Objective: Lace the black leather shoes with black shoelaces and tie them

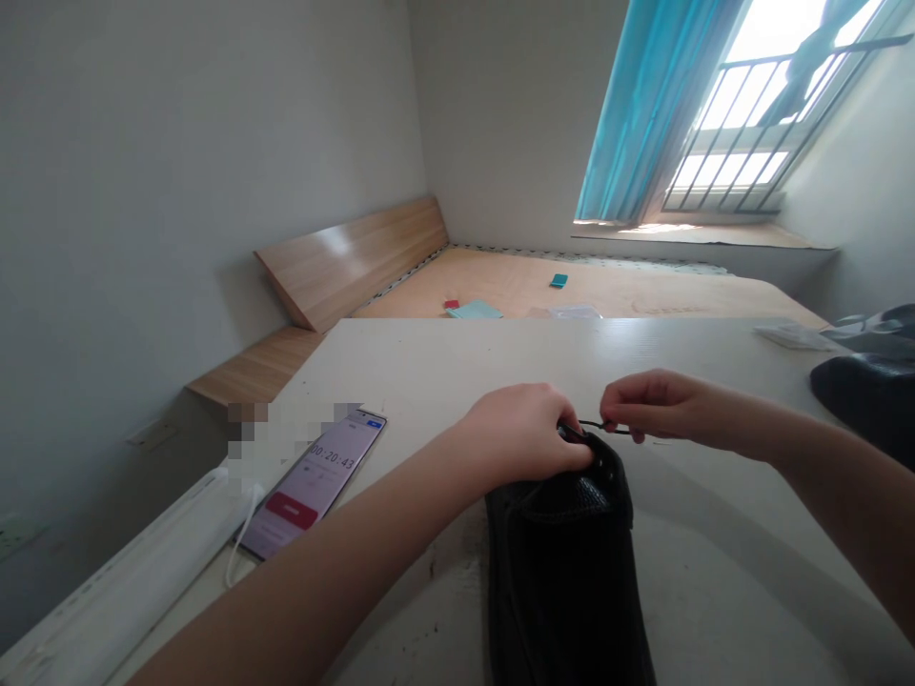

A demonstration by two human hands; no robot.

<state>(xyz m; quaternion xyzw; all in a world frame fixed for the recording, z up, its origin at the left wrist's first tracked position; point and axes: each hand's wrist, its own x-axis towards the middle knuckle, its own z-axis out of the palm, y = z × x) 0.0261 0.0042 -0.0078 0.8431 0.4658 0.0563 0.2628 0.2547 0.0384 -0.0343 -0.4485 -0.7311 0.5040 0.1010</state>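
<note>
A black shoe (572, 581) stands on the white table (421, 357), its opening towards me and its laced part away from me. My left hand (533, 433) is closed on the upper part of the shoe near the eyelets, with its fingertips partly hidden inside. To the right of it, my right hand (650, 405) pinches a thin black lace (592, 423) that runs from the shoe, held just above the table.
A phone (315, 481) showing a timer lies at the left, beside a white object (150, 572) with a cord. Another black shoe (868, 395) and a clear plastic packet (793, 336) are at the right. Behind the table is a bed (643, 286).
</note>
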